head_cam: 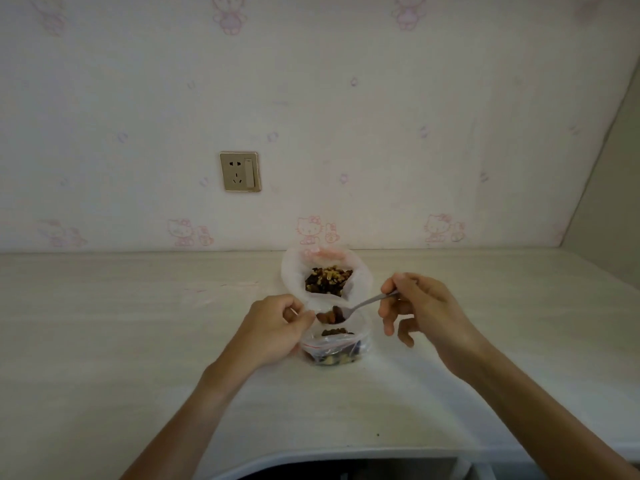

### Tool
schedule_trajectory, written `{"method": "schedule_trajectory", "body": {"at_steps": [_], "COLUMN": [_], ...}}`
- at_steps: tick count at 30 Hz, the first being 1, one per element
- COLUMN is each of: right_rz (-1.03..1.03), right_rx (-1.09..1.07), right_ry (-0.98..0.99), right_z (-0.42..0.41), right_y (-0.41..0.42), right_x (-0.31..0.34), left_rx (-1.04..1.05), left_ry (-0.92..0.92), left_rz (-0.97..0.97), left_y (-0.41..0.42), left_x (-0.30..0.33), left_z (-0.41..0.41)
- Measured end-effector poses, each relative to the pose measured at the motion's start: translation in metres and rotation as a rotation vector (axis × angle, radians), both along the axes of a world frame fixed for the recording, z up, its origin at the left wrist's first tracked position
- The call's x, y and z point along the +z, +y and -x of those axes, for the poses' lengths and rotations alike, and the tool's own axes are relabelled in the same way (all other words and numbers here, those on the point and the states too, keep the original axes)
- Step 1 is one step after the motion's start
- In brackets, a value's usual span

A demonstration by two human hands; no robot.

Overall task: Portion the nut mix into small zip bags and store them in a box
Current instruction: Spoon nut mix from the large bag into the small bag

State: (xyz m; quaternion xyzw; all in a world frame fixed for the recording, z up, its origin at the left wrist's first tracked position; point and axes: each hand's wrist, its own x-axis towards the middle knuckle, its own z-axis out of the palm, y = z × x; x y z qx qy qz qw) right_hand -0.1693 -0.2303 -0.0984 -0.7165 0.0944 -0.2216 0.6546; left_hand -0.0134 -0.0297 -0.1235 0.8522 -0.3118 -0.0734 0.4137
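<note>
A large white plastic bag (360,282) stands open near the wall, with brown nut mix (327,280) inside. In front of it a small clear zip bag (332,346) with a red seal line stands on the table, partly filled with nuts. My left hand (273,323) pinches the zip bag's left rim and keeps its mouth open. My right hand (419,306) holds a metal spoon (363,304) by the handle. The spoon's bowl carries nuts and hangs just over the zip bag's mouth. No box is in view.
The pale table (138,358) runs wide to both sides and ends in a curved front edge at the bottom. Behind it is a wall with a power socket (240,172).
</note>
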Motion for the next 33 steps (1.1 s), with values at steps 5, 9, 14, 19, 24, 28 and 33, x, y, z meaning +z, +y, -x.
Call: {"method": "schedule_trajectory", "body": {"at_steps": [5, 9, 14, 19, 24, 28, 33], "right_rz": [0.498, 0.745, 0.538, 0.058, -0.057, 0.014, 0.259], "right_rx": [0.142, 0.167, 0.064, -0.129, -0.294, -0.298, -0.316], "right_ry": [-0.034, -0.088, -0.179, -0.21, -0.167, -0.108, -0.13], "right_z": [0.005, 0.01, 0.004, -0.019, -0.051, -0.079, -0.106], "right_y": [0.013, 0.013, 0.009, -0.003, -0.016, -0.018, -0.019], "right_x": [-0.007, -0.005, -0.004, -0.008, -0.014, -0.019, -0.028], "left_rx": [0.046, 0.052, 0.068, 0.127, 0.288, 0.289, 0.2], "left_ry": [0.059, 0.0, -0.028, -0.025, -0.029, 0.014, 0.036], "left_rz": [0.094, 0.084, 0.067, 0.091, 0.183, 0.227, 0.27], "left_y": [-0.002, 0.001, 0.005, 0.006, -0.002, -0.021, -0.045], "left_x": [0.003, 0.001, -0.004, -0.007, -0.011, -0.009, -0.004], "left_z": [0.005, 0.003, -0.004, -0.016, -0.046, -0.063, -0.07]}}
